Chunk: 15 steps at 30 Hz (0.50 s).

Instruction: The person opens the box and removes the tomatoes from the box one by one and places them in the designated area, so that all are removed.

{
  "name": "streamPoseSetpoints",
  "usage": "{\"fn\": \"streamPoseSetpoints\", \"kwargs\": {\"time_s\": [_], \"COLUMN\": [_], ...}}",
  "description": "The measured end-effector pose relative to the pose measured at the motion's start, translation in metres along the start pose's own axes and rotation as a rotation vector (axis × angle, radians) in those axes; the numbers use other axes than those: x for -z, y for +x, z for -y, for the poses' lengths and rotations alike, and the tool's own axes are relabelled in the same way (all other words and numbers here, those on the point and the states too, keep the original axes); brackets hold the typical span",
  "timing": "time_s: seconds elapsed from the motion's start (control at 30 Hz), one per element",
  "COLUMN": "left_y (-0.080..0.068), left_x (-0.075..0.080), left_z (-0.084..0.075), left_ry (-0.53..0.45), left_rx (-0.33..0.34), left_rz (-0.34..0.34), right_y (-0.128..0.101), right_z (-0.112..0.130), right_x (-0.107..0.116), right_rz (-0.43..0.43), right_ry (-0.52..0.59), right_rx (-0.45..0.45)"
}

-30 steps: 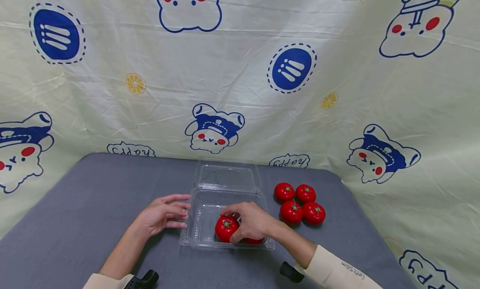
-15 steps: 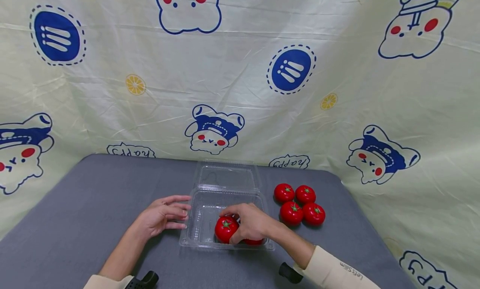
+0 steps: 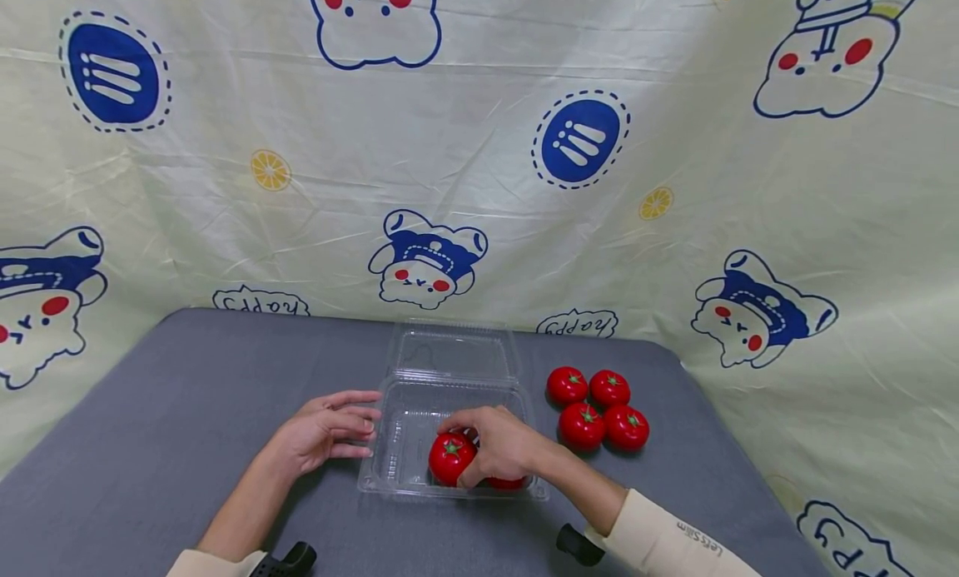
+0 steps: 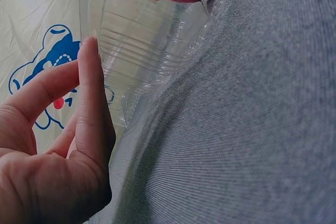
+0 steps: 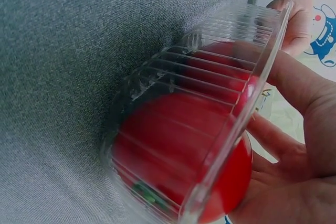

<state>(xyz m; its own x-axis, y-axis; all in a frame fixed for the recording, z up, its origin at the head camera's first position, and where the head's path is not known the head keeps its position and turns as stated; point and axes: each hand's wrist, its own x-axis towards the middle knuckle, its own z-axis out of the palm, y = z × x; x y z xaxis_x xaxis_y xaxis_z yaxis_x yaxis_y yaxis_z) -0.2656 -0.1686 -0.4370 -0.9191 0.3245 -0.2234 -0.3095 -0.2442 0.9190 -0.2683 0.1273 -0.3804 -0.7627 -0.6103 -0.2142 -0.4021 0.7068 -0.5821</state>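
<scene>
A clear plastic clamshell box point(image 3: 408, 419) lies on the table with its lid folded back. My right hand point(image 3: 502, 442) reaches into it and grips a red tomato point(image 3: 452, 458) near the box's front wall, thumb on the near side and fingers over the far side. A second tomato point(image 3: 508, 482) sits to the right in the box, mostly hidden under that hand; the right wrist view shows this tomato point(image 5: 173, 145) through the ribbed wall. My left hand point(image 3: 330, 430) is at the box's left side, fingers extended with tips right at the rim, holding nothing.
Several red tomatoes point(image 3: 583, 425) with green stems stand grouped on the grey table point(image 3: 225, 394), right of the box. The see-through lid point(image 3: 455, 352) lies toward the back edge. A patterned cloth point(image 3: 479, 144) hangs behind the table.
</scene>
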Motion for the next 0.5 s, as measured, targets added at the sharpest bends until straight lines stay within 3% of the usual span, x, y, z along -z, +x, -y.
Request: {"fn": "streamPoseSetpoints", "kwargs": {"time_s": [0.5], "left_y": [-0.0011], "left_x": [-0.0006], "left_z": [-0.0006], "left_ry": [-0.001], "left_rx": [0.006], "left_rz": [-0.017], "right_y": [0.001], "right_z": [-0.0023], "right_x": [-0.0009], "right_rz": [-0.012], "right_ry": [0.004], "right_rx": [0.02]}}
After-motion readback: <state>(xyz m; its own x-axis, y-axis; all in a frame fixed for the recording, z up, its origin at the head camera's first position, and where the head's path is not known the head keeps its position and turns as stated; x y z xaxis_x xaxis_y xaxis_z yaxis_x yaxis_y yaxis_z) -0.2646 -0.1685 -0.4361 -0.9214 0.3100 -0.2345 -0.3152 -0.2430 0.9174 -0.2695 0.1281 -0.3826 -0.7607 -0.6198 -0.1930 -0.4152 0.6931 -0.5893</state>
